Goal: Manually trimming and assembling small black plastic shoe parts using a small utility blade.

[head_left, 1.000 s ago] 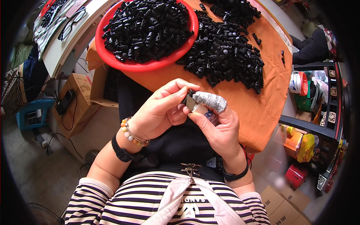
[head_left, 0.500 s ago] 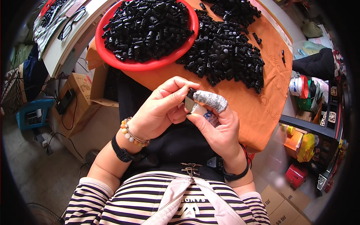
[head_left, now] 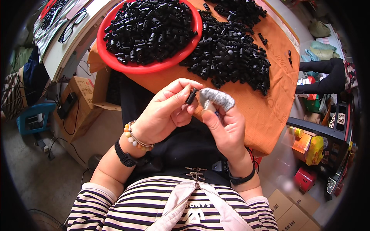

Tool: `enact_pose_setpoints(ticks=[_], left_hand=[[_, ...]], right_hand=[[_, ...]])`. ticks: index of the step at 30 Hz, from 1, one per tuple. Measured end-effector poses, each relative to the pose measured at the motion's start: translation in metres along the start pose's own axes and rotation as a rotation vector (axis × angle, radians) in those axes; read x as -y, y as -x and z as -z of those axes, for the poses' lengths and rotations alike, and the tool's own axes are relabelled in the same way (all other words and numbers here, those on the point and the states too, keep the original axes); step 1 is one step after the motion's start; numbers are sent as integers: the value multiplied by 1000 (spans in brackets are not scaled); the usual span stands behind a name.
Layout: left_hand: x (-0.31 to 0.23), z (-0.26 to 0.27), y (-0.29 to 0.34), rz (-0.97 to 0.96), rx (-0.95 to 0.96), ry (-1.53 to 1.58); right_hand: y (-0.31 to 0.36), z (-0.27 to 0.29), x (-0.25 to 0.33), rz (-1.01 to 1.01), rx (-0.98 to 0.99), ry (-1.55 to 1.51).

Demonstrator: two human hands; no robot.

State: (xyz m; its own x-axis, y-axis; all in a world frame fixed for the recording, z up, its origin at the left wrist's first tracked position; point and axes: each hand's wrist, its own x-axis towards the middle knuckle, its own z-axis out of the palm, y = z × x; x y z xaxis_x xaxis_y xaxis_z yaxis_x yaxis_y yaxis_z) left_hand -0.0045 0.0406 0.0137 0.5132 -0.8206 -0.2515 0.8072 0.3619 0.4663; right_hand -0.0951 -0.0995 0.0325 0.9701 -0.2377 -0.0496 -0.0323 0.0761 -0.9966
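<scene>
Between the thumb and fingers of my left hand (head_left: 163, 111) is a small black plastic piece (head_left: 191, 96), slim and tube-like, held upright at a slight tilt. My right hand (head_left: 229, 131) is closed just beside it, gripping a small white-handled blade (head_left: 208, 105) that my fingers largely hide. A grey knitted finger cover (head_left: 219, 97) wraps my right index finger. The blade and the black piece are a small gap apart. Beyond my hands, a heap of similar black pieces (head_left: 235, 57) lies on the orange cloth (head_left: 266, 123).
A red basin (head_left: 150, 69) full of black pieces stands on the table's far left. An open cardboard box (head_left: 106, 103) sits below it. Eyeglasses (head_left: 73, 25) rest on a white surface at left. Black-clothed limbs (head_left: 327, 75) of another person appear at right, above a shelf (head_left: 320, 133).
My right hand has turned the blade and drawn it slightly off the black piece, which now shows more fully in my left fingers. At right, the black-clothed limbs have shifted.
</scene>
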Motion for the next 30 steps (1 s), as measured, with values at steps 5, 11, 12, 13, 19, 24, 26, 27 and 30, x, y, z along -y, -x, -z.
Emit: enact_pose_setpoints(ticks=[5, 11, 12, 13, 19, 24, 26, 27, 30], left_hand=[[5, 1, -1, 11, 31, 13], [11, -1, -2, -31, 0, -54], [11, -1, -2, -30, 2, -55], [11, 0, -3, -14, 7, -37], [7, 0, -2, 30, 10, -3], [3, -2, -1, 41, 2, 24], [3, -4, -2, -12, -97, -15], [3, -3, -2, -16, -100, -16], [3, 0, -2, -45, -96, -8]], right_hand=[[-10, -6, 1, 79, -65, -219], [-19, -6, -6, 21, -52, -105], [-19, -6, -3, 17, -57, -133], [-19, -6, -2, 13, -62, -162], [-19, -10, -3, 9, -78, -114], [-14, 2, -6, 37, -63, -100], [-11, 1, -7, 19, -61, -80], [-9, -1, -6, 19, -56, -83], [-3, -1, -4, 11, -35, 30]])
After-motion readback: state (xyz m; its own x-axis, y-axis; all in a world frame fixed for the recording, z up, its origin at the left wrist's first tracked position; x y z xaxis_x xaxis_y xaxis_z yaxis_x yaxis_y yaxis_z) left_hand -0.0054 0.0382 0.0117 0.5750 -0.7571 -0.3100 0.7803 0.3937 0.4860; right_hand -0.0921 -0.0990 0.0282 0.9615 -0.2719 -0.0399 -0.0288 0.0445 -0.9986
